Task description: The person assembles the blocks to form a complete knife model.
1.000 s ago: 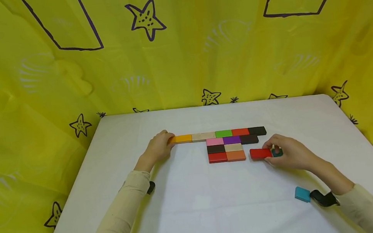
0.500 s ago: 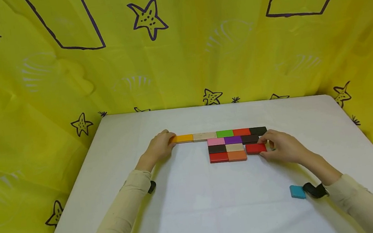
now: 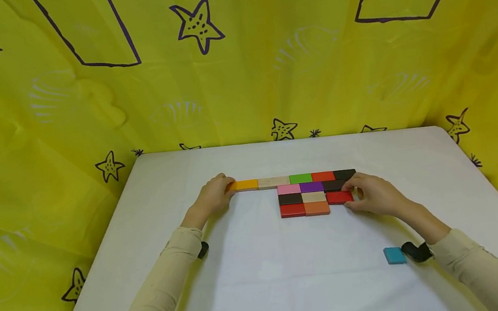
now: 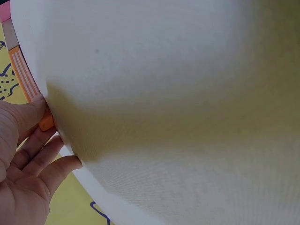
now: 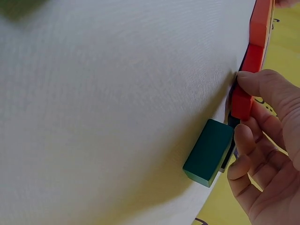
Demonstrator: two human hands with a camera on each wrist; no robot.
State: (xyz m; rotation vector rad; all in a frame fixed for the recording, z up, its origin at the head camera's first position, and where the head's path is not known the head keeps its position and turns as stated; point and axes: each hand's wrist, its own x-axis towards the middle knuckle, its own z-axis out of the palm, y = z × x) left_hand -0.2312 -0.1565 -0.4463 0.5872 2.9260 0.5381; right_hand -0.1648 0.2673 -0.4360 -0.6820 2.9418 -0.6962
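My left hand (image 3: 212,196) pinches the left end of an orange block (image 3: 246,185), the leftmost in the far row. In the left wrist view, the thumb lies on this side of the block and fingers curl behind. With thumb and fingers, my right hand (image 3: 377,195) grips a red block (image 3: 338,197) at the right end of the third row. That block sits just below a dark brown block (image 3: 333,185), right beside the cream block (image 3: 313,197). A dark green block (image 5: 208,152) stands close to the right fingertips in the right wrist view; the hand hides it from the head view.
Flat rows of coloured blocks include pink (image 3: 288,189), purple (image 3: 311,186), light green (image 3: 300,178) and a lower orange one (image 3: 317,208). A blue block (image 3: 394,255) lies near the right wrist strap. The white table (image 3: 256,289) meets a yellow patterned curtain (image 3: 239,73).
My right hand has moved left and slightly away with the red block, bringing it against the third row. The left hand has stayed on the orange block.
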